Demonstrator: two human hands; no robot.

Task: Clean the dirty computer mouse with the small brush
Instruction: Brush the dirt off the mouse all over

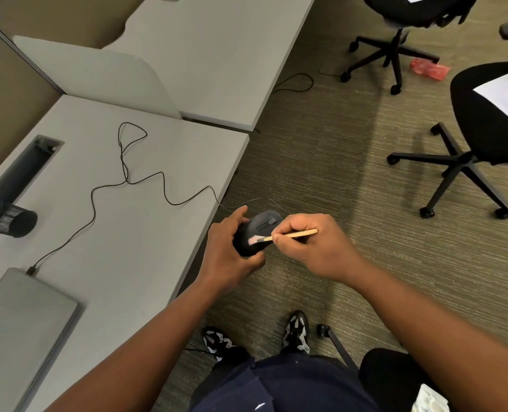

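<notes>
at the far left, a black mesh pen holder (12, 220) lies tipped on its side on the bench (134, 248), and a closed grey laptop (18, 331) sits at the near left corner. i see a thin black cable (110, 185) plugged into the laptop's far edge; it wanders in loose loops across the bench and runs off the right edge toward the mouse, so the mouse appears wired to it.

the mouse (257, 231) is held in the air just beyond the bench's right edge, above the carpet. the left hand (232, 251) wraps it from the left and below, fingers curled round its body, thumb up along the far side; i judge this cradling keeps the top face turned up for brushing. the right hand (309, 246) pinches the small brush (282, 235) near its ferrule between thumb and fingers, pen-style, which should allow fine strokes. the pale bristles touch the mouse's top, just near of the scroll wheel.

to the right stand two black office chairs (466, 135), with white papers on their seats.

no brand, label or legible writing is visible on any item.
</notes>
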